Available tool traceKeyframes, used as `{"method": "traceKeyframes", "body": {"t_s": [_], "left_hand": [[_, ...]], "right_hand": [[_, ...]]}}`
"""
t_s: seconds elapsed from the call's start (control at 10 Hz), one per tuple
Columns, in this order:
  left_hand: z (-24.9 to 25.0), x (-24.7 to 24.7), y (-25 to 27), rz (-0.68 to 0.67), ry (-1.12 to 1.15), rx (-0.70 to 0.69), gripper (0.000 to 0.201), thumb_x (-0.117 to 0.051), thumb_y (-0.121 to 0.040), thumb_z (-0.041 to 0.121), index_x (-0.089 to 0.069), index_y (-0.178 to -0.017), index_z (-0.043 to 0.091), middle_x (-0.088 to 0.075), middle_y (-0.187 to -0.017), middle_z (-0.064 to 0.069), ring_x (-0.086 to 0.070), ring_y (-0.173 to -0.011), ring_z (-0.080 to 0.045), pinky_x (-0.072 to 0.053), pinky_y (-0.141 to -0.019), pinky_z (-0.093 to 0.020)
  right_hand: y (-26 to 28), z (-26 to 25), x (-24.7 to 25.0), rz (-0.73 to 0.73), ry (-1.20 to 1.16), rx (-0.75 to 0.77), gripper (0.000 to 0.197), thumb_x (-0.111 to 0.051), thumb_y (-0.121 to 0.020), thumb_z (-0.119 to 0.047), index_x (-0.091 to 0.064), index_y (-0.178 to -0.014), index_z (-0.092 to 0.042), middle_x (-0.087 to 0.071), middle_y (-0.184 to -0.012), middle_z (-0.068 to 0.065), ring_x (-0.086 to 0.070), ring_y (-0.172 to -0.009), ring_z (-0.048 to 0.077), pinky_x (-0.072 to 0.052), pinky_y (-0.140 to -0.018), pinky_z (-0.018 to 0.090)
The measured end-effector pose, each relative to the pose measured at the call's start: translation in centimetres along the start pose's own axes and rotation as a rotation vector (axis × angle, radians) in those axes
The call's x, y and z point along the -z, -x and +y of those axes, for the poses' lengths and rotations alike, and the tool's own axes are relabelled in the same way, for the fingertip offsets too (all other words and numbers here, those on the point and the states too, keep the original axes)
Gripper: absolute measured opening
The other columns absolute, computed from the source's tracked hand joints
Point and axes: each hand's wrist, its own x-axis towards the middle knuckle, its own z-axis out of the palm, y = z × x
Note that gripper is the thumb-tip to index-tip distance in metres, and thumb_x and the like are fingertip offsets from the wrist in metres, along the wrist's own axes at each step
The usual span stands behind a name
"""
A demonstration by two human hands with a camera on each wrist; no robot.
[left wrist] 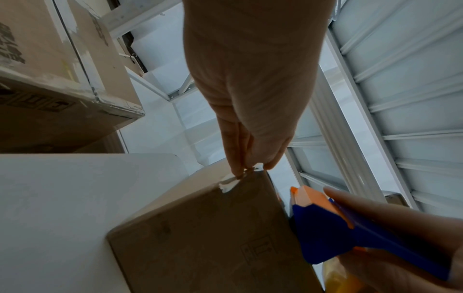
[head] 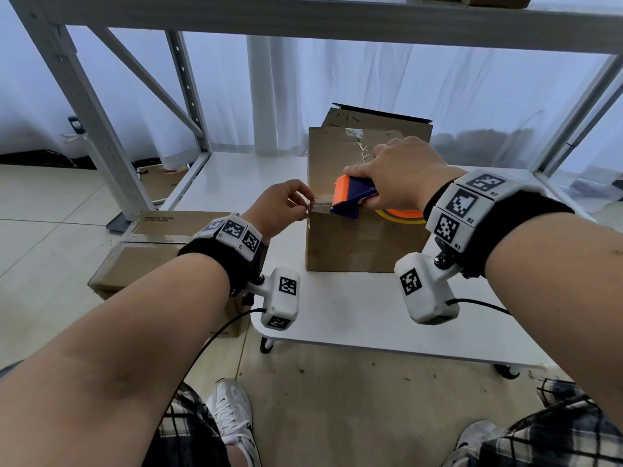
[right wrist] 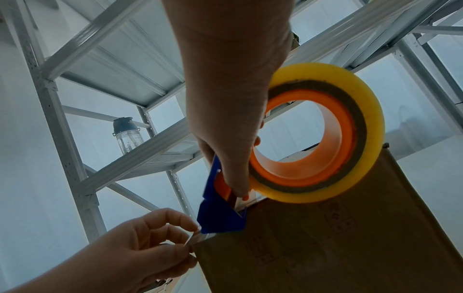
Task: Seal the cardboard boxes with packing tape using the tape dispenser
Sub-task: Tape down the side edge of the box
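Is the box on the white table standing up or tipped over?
Standing up. The cardboard box sits flat on the white table, its top flaps folded shut with a seam across them.

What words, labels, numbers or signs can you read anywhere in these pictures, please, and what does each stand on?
"R1", "R2": small labels beside the black-and-white markers on the right wristband.
Two lines of black print on the top of the floor box: too blurred to read.
Large dark characters on that box in the left wrist view: cut off, unreadable.
Boxed handling symbols on the side of the table box: too faint to read.
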Motion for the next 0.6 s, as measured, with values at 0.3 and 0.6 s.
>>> {"method": "traceKeyframes", "body": {"t_s": [0.3, 0.6], "left_hand": [[0.2, -0.1, 0.0, -0.01, -0.33, -0.162, 0.018, -0.062, -0.087, 0.009, -0.057, -0.105, 0.011, -0.063, -0.093, -0.005, -0.06, -0.083, -0.021, -0.052, -0.081, -0.029], [-0.6, -2.4, -0.2, 0.097, -0.521, -0.135, 0.039, -0.067, -0.083, 0.022, -0.045, -0.115, 0.017, -0.046, -0.117, -0.007, -0.049, -0.103, -0.024, -0.047, -0.084, -0.034]], "right_hand": [[0.0, 0.0, -0.1, 0.006, -0.004, -0.009, 0.065, -0.045, -0.089, -0.062, -0.026, -0.147, -0.041, -0.051, -0.129, 0.009, -0.048, -0.119, 0.03, -0.036, -0.096, 0.041], [0.1, 0.2, -0.2, 0.009, -0.025, -0.02, 0.066, -0.046, -0.089, -0.061, -0.025, -0.147, -0.04, -0.05, -0.129, 0.01, -0.048, -0.119, 0.03, -0.036, -0.097, 0.041]]}}
